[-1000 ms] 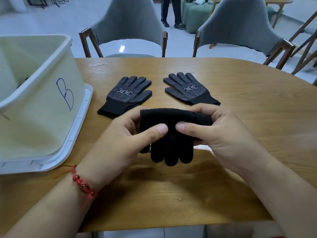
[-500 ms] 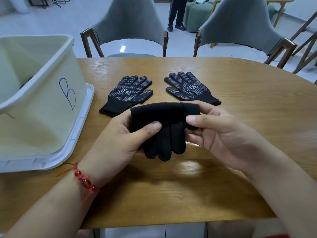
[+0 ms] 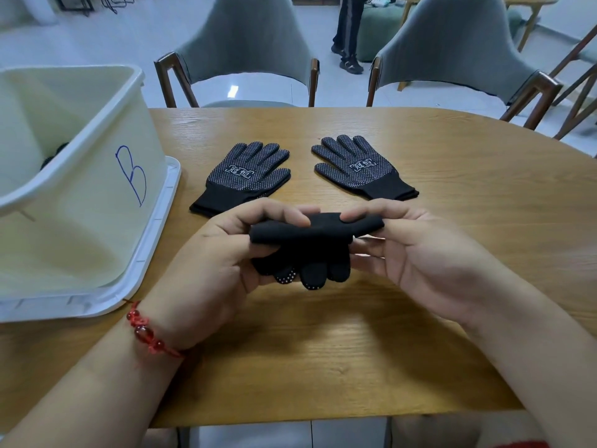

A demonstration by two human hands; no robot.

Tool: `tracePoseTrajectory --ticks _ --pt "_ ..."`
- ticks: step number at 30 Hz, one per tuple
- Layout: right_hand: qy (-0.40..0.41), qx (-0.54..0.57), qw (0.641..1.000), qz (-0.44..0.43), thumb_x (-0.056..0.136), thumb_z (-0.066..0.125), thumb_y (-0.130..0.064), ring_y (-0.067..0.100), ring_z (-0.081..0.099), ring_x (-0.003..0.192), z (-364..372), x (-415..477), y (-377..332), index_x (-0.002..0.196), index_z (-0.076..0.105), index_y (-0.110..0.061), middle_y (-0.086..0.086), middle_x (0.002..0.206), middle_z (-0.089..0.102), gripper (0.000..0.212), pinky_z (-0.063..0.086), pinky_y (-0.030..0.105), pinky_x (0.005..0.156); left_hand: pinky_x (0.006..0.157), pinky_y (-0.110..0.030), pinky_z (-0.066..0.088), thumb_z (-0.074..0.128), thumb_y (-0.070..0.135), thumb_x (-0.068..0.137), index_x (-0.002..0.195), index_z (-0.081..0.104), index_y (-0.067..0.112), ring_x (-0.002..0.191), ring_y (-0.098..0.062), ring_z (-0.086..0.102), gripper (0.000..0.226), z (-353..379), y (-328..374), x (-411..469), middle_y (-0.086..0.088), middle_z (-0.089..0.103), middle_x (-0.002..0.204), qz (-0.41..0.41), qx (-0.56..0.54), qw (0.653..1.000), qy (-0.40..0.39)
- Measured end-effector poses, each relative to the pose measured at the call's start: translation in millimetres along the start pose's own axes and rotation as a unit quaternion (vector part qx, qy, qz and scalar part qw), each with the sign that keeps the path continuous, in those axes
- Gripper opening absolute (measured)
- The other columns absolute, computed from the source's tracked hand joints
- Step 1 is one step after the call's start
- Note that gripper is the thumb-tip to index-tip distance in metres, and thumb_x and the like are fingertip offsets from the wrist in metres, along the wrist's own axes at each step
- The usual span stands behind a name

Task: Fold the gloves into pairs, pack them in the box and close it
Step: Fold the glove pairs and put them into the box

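At the far left a cream plastic box marked with a blue letter B (image 3: 97,205) stands open on a flat white plastic lid (image 3: 163,208). Something small and dark (image 3: 53,153) shows inside it, perhaps gloves already packed, though too little is visible to be sure.

The left hand (image 3: 206,263), with a red beaded bracelet (image 3: 145,334) at its wrist, pinches the left end of a black knitted glove bundle (image 3: 307,244) held just above the oval wooden table (image 3: 323,350). The bundle's cuff is turned over on top and its dotted fingertips hang below. The right hand (image 3: 420,253) pinches the other end, so both hands are clamped on the same bundle.

Beyond them, a black dotted glove with a white logo (image 3: 248,176) lies flat, and a second like it (image 3: 361,169) lies to its right.

By my judgement this fold is nearly finished. Packing it, folding the flat gloves and fitting the lid remain.
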State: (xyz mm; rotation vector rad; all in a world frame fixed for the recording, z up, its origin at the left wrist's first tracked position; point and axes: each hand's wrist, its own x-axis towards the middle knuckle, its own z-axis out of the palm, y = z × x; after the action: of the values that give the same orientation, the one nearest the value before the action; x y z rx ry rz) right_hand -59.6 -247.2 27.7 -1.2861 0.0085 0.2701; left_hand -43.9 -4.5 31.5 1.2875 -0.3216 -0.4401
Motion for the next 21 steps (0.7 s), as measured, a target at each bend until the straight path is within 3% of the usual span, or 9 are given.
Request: tracePoseTrajectory --ticks 2,5,7,9,11,14,17,19,21 --pt "-0.004 -0.017 1.0 0.007 0.107 0.033 0.006 0.041 0.075 0.099 0 -1 1 0.093 0.084 -0.017 0.025 0.122 0.076 0.057 0.06 0.053 0.094 0.078 -0.035 0.057 0.029 -0.008 0.088 0.098 0.063 0.004 0.116 -0.04 0.069 0.038 -2 0 -2 -0.017 0.071 0.133 -0.014 -0.023 1.0 0.001" --pt "0.003 -0.036 0.999 0.002 0.103 0.028 0.004 0.045 0.074 0.1 0 -2 4 0.101 0.084 -0.013 0.026 0.12 0.075 0.058 0.058 0.057 0.096 0.087 -0.044 0.051 0.029 0.015 0.082 0.101 0.057 0.0 0.119 -0.045 0.066 0.037 -4 2 -3 -0.022 0.068 0.135 -0.019 -0.055 0.998 -0.001" --pt "-0.005 -0.04 0.999 -0.003 0.101 0.031 -0.007 0.048 0.073 0.107 0 -3 5 0.109 0.082 -0.01 0.025 0.125 0.073 0.052 0.056 0.058 0.099 0.087 -0.044 0.052 0.033 0.028 0.094 0.096 0.056 0.002 0.116 -0.045 0.066 0.035 -5 2 -3 -0.023 0.068 0.134 -0.025 -0.061 0.998 0.003" --pt "0.004 -0.057 0.998 -0.012 0.098 0.046 -0.023 0.044 0.074 0.107 6 -6 4 0.109 0.081 -0.011 0.022 0.123 0.074 0.039 0.057 0.058 0.101 0.076 -0.036 0.054 0.044 0.042 0.103 0.085 0.05 0.002 0.098 -0.04 0.066 0.044 -3 1 -1 -0.028 0.068 0.121 -0.027 -0.03 0.999 0.022" --pt "0.031 -0.081 0.996 -0.031 0.095 0.069 -0.029 0.035 0.077 0.097 16 -8 5 0.103 0.081 -0.012 0.02 0.113 0.077 0.022 0.061 0.052 0.092 0.063 -0.033 0.05 0.062 0.033 0.101 0.082 0.044 -0.007 0.078 -0.036 0.065 0.048 -1 -4 2 -0.026 0.066 0.097 -0.011 0.049 0.997 0.051" --pt "0.085 -0.093 0.989 -0.077 0.081 0.091 -0.019 0.029 0.076 0.085 33 -11 11 0.091 0.078 -0.018 0.02 0.101 0.076 0.017 0.062 0.049 0.078 0.059 -0.035 0.046 0.077 0.013 0.09 0.077 0.042 0.003 0.073 -0.042 0.063 0.039 1 -8 4 -0.019 0.071 0.103 0.023 0.087 0.993 0.071" --pt "0.133 -0.088 0.98 -0.116 0.078 0.093 -0.009 0.034 0.074 0.078 39 -10 16 0.081 0.072 -0.024 0.015 0.093 0.076 0.026 0.061 0.056 0.076 0.056 -0.032 0.053 0.086 0.012 0.084 0.096 0.053 0.006 0.077 -0.035 0.068 0.035 2 -6 5 -0.015 0.072 0.109 0.027 0.079 0.991 0.1" --pt "0.139 -0.087 0.977 -0.138 0.08 0.09 -0.005 0.04 0.073 0.078 40 -9 16 0.082 0.07 -0.023 0.014 0.09 0.076 0.027 0.06 0.063 0.078 0.062 -0.033 0.058 0.09 0.018 0.079 0.111 0.061 0.009 0.083 -0.032 0.073 0.044 2 -6 5 -0.014 0.073 0.11 0.014 0.09 0.989 0.118" --pt "0.147 -0.09 0.972 -0.159 0.082 0.09 -0.005 0.036 0.072 0.077 41 -9 16 0.085 0.068 -0.021 0.013 0.089 0.076 0.027 0.059 0.067 0.081 0.072 -0.037 0.062 0.088 0.02 0.076 0.118 0.068 0.014 0.092 -0.036 0.076 0.047 1 -4 4 -0.017 0.073 0.11 0.001 0.077 0.992 0.104"
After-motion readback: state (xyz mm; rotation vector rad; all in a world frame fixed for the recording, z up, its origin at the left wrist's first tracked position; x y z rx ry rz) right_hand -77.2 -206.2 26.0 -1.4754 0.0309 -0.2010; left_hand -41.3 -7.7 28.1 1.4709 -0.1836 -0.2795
